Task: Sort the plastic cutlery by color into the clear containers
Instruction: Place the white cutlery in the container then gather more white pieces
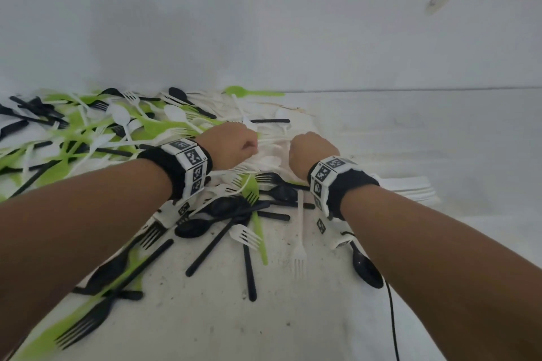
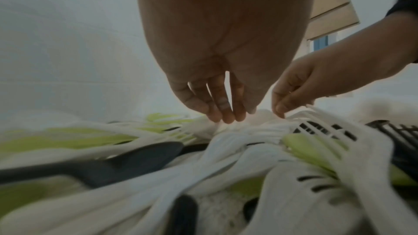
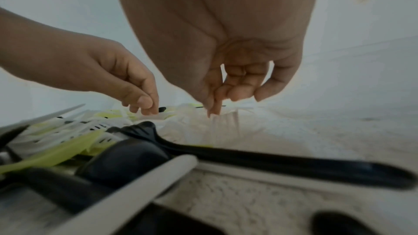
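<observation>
Black, green and white plastic cutlery (image 1: 102, 138) lies in a tangled heap on the white table (image 1: 410, 141). No clear container is in view. My left hand (image 1: 234, 145) and right hand (image 1: 311, 149) are down close together in a patch of white pieces (image 1: 272, 142) at the heap's right side. In the left wrist view, the left hand (image 2: 228, 113) has its fingertips bunched with the thumb on a white piece (image 2: 244, 131). My right hand (image 3: 212, 110) pinches a white piece (image 3: 224, 119) between thumb and forefinger. Blur hides which white pieces these are.
Loose black spoons and forks (image 1: 234, 214), a green fork (image 1: 258, 223) and a white fork (image 1: 299, 246) lie under my wrists. A black spoon (image 1: 366, 269) and a black cable (image 1: 391, 316) lie near my right forearm. A low white stack (image 1: 410, 187) sits right of it. A wall closes the table's far edge.
</observation>
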A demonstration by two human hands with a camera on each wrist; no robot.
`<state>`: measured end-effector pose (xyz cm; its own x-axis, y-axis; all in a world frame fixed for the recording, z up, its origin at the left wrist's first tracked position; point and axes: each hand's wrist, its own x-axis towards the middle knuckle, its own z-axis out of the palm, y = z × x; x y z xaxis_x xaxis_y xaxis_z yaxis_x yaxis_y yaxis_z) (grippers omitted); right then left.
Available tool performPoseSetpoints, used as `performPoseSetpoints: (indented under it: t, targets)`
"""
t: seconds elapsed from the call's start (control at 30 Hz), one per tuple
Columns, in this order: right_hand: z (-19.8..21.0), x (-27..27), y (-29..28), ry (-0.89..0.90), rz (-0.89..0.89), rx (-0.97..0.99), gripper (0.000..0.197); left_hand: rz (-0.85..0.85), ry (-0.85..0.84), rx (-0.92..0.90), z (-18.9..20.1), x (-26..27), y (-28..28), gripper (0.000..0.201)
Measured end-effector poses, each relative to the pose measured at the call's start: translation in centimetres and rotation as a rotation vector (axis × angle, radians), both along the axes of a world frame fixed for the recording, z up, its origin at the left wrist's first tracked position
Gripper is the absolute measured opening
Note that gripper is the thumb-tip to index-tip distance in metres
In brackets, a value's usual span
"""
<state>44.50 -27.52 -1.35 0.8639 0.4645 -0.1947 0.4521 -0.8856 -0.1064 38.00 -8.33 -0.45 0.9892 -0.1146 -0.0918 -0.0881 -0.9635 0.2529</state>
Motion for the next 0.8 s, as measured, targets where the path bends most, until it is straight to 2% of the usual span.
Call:
performPoseSetpoints:
  t: [0.13, 0.43, 0.5, 0.57, 0.7, 0.8]
  targets:
    - [-0.5, 0.3, -0.4, 0.028, -0.029, -0.073, 0.033, -0.050, 0.121, 0.075, -0.2, 1.3, -1.5, 0.025]
    - [-0.6, 0.4, 0.2, 0.125, -0.045, 0.022, 0.049, 0.003, 0.326, -0.118, 0.5, 2.2, -1.3, 0.025]
    - [-0.5, 0.5, 0.4, 0.146, -0.030, 0.010, 0.041, -0.003, 0.336, -0.134, 0.4, 2.3, -1.3, 0.017]
    - [-0.3, 0.8, 0.6, 0.124, -0.027, -0.014, 0.022, -0.019, 0.336, -0.133, 0.0, 2.3, -1.4, 0.009]
    - [-0.1, 0.9, 0.6, 0.077, -0.038, -0.043, 0.019, -0.016, 0.264, -0.164, -0.1, 1.8, -1.5, 0.010]
    - [-0.1, 0.6, 0.3, 0.085, -0.036, 0.001, 0.021, 0.088, 0.100, -0.414, 1.0, 0.8, -1.3, 0.012]
